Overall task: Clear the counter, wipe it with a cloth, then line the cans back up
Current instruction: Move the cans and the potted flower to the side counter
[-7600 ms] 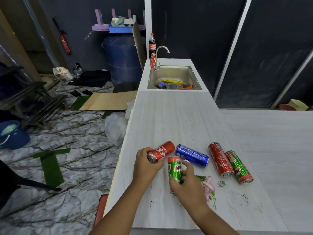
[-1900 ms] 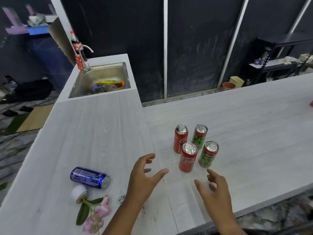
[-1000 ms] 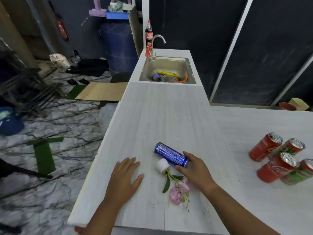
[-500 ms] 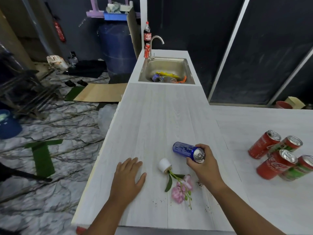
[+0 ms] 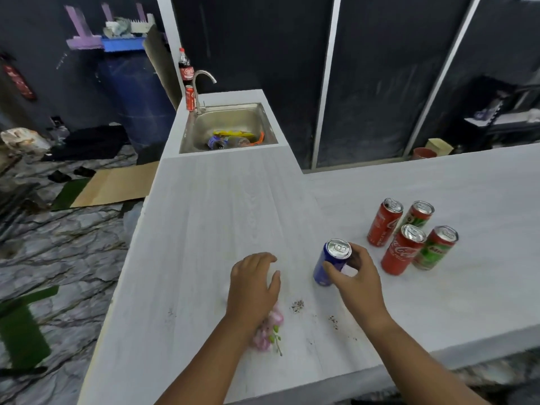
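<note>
right hand (image 5: 355, 277): blue can (image 5: 330, 264) is gripped upright
left hand (image 5: 253, 283): spread open, laid over flower (image 5: 267, 331)

The left hand (image 5: 253, 283) sits right over the pink flower (image 5: 268, 331), so only a few petals and a bit of stem peek out below the wrist, and whatever else is under the palm is hidden. The right hand (image 5: 355, 277) has its grip around the blue can (image 5: 328, 263), covering the label, and I can't tell if its base touches the desk (image 5: 222, 217). The stuff in the sink (image 5: 187, 135) is too small and blurry to make out.
</note>
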A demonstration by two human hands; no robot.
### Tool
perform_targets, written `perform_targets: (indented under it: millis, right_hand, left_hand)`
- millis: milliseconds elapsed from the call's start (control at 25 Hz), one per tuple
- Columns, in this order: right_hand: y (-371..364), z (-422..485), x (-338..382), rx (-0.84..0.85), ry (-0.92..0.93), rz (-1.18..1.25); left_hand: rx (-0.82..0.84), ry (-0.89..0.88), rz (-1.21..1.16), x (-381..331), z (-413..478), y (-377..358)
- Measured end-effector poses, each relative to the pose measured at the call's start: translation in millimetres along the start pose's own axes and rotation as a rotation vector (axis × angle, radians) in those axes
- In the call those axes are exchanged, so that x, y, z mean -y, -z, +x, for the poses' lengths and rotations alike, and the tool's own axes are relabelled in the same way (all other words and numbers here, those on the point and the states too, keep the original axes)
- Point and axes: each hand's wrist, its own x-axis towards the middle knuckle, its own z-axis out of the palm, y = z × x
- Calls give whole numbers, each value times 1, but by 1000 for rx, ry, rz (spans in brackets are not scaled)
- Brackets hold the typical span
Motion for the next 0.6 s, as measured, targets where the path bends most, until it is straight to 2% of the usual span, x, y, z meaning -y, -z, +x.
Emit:
perform_targets:
  millis: [360, 480, 600]
  right_hand:
    - [131, -15, -34, -290, -33, -66]
    - [169, -15, -48, -361, -53, -90]
    - [200, -5, -55, -362, -65, -148]
  left_hand:
    - [272, -300, -13, -123, 12, -116]
    - [356, -351, -26, -150, 14, -151]
    - [375, -341, -59, -158, 12, -171]
